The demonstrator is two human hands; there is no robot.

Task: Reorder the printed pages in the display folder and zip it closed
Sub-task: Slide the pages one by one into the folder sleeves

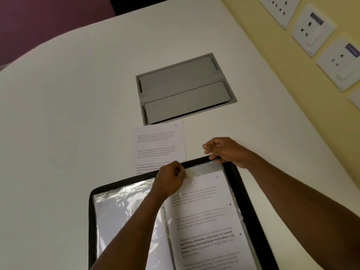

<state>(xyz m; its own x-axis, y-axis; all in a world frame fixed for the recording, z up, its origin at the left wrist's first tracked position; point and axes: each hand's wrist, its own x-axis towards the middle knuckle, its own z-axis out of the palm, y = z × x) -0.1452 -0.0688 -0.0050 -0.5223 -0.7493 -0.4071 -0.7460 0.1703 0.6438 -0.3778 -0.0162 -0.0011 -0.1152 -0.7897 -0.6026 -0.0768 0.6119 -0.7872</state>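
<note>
A black zip display folder (251,207) lies open on the white table, its clear plastic sleeves showing. In the right-hand sleeve sits a printed page marked 9 (206,221). My left hand (171,179) pinches the top edge of that sleeve near the folder's spine. My right hand (226,151) grips the sleeve's top edge at the folder's upper right rim. A loose printed page marked 10 (158,145) lies flat on the table just beyond the folder, partly tucked under its top edge. The left sleeve (120,215) looks shiny and holds a blank-looking sheet.
A grey metal cable hatch with two flaps (185,88) is set into the white table (68,114) behind the loose page. Wall sockets (311,28) line the yellow wall at the right. A purple surface lies beyond the table's far left edge.
</note>
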